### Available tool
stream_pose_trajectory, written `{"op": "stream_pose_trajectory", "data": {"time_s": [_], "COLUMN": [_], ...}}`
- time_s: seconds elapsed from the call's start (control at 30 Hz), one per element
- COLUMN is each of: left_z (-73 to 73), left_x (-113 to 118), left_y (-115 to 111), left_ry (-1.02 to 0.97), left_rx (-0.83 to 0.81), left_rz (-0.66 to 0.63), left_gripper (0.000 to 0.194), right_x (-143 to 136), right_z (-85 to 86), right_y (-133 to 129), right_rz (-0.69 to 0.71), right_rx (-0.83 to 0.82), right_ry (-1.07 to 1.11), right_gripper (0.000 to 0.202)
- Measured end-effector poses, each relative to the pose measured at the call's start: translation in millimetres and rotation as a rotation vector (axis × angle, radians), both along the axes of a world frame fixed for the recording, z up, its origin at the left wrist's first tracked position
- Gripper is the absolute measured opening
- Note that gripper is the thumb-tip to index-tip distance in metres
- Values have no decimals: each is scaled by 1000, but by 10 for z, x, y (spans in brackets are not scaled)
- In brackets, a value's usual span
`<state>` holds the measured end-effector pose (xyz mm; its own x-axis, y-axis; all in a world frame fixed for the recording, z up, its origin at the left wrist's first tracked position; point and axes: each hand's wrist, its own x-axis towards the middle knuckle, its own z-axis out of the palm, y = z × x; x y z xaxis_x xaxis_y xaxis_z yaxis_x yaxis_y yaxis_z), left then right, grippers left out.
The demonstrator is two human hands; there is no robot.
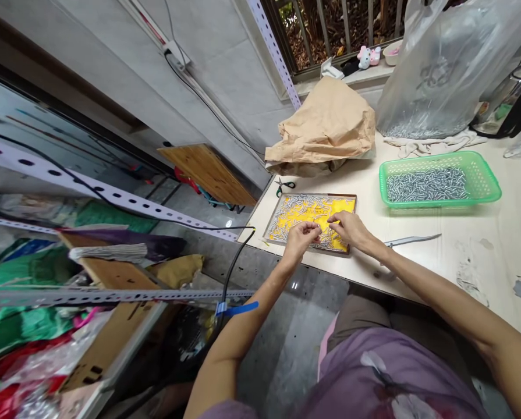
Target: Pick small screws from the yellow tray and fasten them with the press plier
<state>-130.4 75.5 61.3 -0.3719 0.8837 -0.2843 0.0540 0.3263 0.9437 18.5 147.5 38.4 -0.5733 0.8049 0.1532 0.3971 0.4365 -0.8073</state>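
Observation:
Over the near side of a shallow tray with a yellow bottom [344, 206], my left hand [301, 240] is closed, thumb and fingertips pinched together. Whatever lies in that pinch is too small to name. My right hand [348, 228] hovers just to its right, above the tray's right part, its fingers bent and drawn together; anything between its fingertips cannot be made out. Many small silvery metal pins [301, 201] lie scattered in the tray, densest at the far left. A green plastic basket [443, 203] farther right holds a heap of similar metal pieces [426, 184].
Scissors [284, 185] lie beyond the tray's left corner, and a long thin blade [413, 240] lies right of my right wrist. A brown paper bag [323, 122], a clear plastic bag [443, 81] and a kettle [511, 99] stand at the back. A black cable [231, 262] hangs left of the table.

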Motion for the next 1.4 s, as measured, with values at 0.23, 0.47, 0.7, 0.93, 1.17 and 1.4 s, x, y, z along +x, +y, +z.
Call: {"op": "stream_pose_trajectory", "data": {"time_s": [0.23, 0.47, 0.7, 0.93, 1.17, 1.4], "left_z": [-75, -290, -285, -315, -365, -346], "left_x": [537, 1085, 1179, 1200, 1190, 1157], "left_y": [-202, -154, -46, 50, 93, 163], "left_ry": [-38, 24, 99, 118, 141, 195], "left_rx": [-180, -449, -603, -720, -757, -847], "left_rz": [-277, -446, -519, -596, -626, -737], "left_gripper": [20, 3, 14, 16, 19, 17], "right_x": [850, 1782, 1979, 1973, 1968, 1956], "right_z": [129, -110, -404, -379, -397, -420], "right_y": [-305, -928, -1080, -1064, -1094, -1105], "right_rz": [50, -115, -177, -132, -139, -143], "right_rx": [251, 326, 340, 272, 311, 395], "right_ry": [-123, -403, -507, -538, -554, -557], "right_gripper": [25, 31, 27, 22, 21, 24]}}
